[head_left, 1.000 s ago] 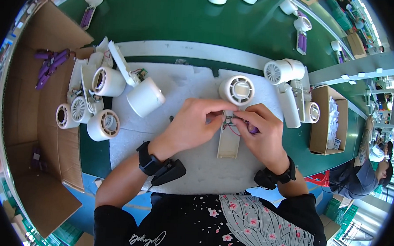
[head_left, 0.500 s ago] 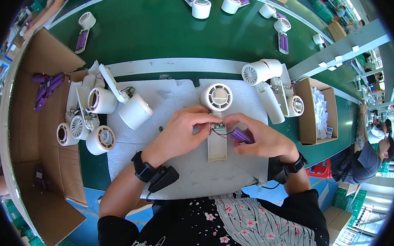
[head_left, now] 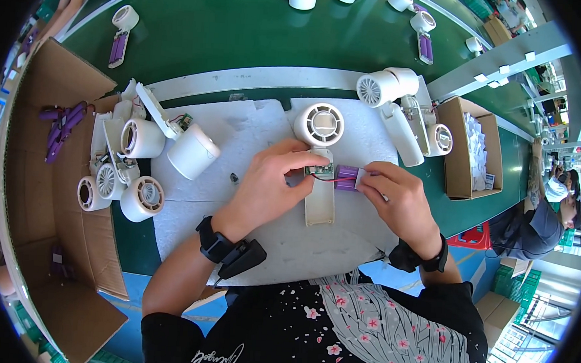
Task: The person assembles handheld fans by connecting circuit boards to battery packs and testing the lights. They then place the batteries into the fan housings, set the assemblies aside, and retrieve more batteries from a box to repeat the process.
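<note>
- Pinching the pale end of a purple battery pack [head_left: 347, 177], the right hand [head_left: 401, 197] holds it at about 3 o'clock from a green circuit board [head_left: 326, 171]
- Left hand [head_left: 274, 184] grasps an open white handle [head_left: 320, 208] around that board
- Red wire [head_left: 327, 180] joins board and pack
- White fan head [head_left: 323, 125] sits at 12 o'clock

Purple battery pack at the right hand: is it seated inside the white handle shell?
No, the purple battery pack is outside the white handle shell, to its right, at the right hand.
</note>
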Demonstrator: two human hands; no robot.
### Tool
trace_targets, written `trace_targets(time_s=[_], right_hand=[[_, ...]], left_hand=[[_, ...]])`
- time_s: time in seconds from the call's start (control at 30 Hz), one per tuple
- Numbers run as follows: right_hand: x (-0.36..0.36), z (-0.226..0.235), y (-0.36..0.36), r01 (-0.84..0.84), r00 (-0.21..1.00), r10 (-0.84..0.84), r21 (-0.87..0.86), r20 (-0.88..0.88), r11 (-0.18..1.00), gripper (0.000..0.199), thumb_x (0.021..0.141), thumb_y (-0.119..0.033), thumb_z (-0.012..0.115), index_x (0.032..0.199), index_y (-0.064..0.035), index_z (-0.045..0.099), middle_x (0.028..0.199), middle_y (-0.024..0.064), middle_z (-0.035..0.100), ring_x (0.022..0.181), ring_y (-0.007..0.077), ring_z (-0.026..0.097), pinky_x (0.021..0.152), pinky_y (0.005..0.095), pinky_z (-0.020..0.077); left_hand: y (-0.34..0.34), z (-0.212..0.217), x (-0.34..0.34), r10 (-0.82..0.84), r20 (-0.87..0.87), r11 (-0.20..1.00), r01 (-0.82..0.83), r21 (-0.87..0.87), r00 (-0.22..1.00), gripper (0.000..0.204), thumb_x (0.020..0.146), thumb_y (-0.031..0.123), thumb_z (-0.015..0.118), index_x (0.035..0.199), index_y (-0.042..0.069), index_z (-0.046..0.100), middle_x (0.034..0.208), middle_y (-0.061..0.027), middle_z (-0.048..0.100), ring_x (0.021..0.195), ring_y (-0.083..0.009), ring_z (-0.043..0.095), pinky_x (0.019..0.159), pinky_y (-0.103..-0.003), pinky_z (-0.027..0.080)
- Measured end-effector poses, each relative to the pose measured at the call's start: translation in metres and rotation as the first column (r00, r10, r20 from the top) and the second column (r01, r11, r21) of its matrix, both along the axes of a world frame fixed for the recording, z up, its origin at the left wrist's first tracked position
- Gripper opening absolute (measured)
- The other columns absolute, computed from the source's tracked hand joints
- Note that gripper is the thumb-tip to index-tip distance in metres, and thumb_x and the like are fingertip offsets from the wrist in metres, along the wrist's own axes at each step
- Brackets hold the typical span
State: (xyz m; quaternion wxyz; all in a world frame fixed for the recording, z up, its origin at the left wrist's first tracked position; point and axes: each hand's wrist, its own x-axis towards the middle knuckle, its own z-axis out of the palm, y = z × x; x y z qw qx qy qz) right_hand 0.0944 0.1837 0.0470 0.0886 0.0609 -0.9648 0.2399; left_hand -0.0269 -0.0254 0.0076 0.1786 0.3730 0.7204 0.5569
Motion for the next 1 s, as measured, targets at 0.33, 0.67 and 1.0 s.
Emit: trace_targets(time_s=[0.33,0.67,1.0], right_hand=[[-0.005,0.007,-0.015,-0.150,0.988,0.120,0.400,0.098,0.904,0.010,0.070,0.001,0.069,0.073,0.0039,0.060,0.094,0.0143,0.067,0.073,0.0252,0.062,0.063,0.0354,0.0529],[-0.005,0.006,-0.011,-0.080,0.997,0.071,0.299,0.042,0.951,0.011,0.069,0.000,0.071,0.075,0.0041,0.063,0.094,0.0150,0.070,0.070,0.0249,0.063,0.065,0.0346,0.0536],[-0.001,0.003,-0.008,-0.023,0.999,0.027,0.131,-0.033,0.991,0.008,0.073,-0.001,0.072,0.078,0.0023,0.066,0.095,0.0156,0.071,0.074,0.0259,0.066,0.068,0.0352,0.0541]], left_hand=[[0.001,0.001,0.007,0.044,-0.026,0.999,-0.044,-0.016,0.999,0.030,0.075,-0.003,0.065,0.104,0.006,0.070,0.098,-0.0115,0.064,0.070,-0.0190,0.062,0.065,-0.029,0.052],[-0.002,0.002,0.002,-0.010,0.021,1.000,0.011,-0.020,1.000,0.031,0.077,-0.004,0.065,0.106,0.005,0.069,0.101,-0.0085,0.063,0.071,-0.0135,0.061,0.064,-0.025,0.050],[-0.003,0.001,0.003,-0.035,0.106,0.999,0.033,0.017,0.994,0.032,0.078,-0.004,0.063,0.109,0.005,0.069,0.105,-0.0068,0.063,0.079,-0.0096,0.059,0.065,-0.023,0.049]])
